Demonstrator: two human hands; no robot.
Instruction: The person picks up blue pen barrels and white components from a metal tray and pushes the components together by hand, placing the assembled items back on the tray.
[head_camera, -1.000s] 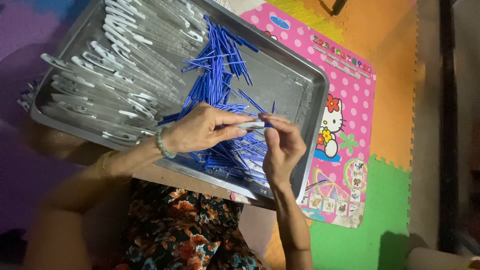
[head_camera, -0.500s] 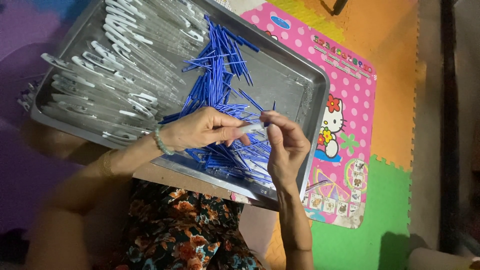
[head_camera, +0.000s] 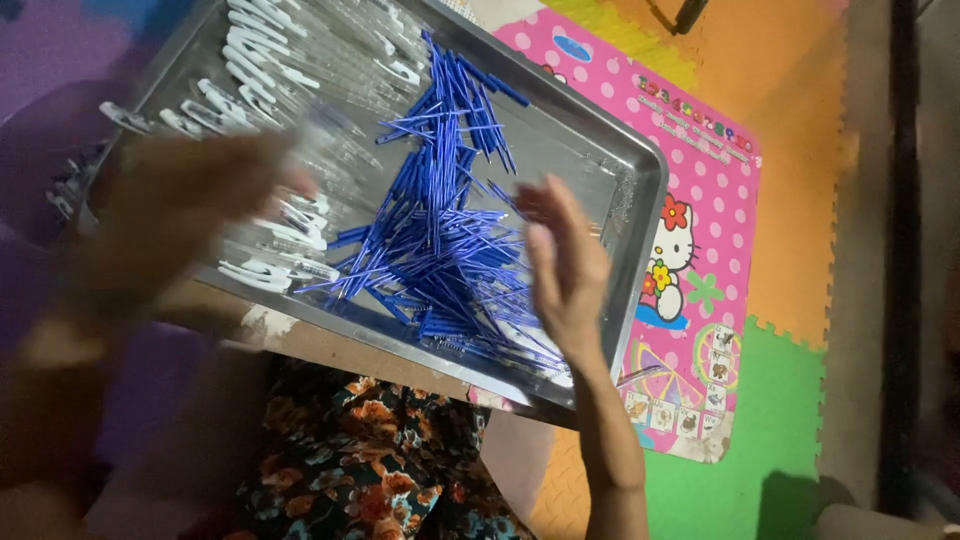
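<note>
Where motion blurs left hand (head_camera: 180, 215), grip unreadable

We see bright blue refills (head_camera: 440, 240) heaped in a silver-grey tray (head_camera: 640, 190), beside clear barrels with white clips (head_camera: 290, 215). Under it lies a pink white-dotted mat (head_camera: 700, 190) with a cartoon cat, on orange, green and purple floor tiles (head_camera: 790, 90). Our dress (head_camera: 370, 450) is dark with orange flowers.

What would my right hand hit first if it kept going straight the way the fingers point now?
The right hand is open, fingers aimed up and away over the metal tray. First in that line is probably the pile of blue pen refills, if the hand is low enough; its height above them is unclear.
</note>
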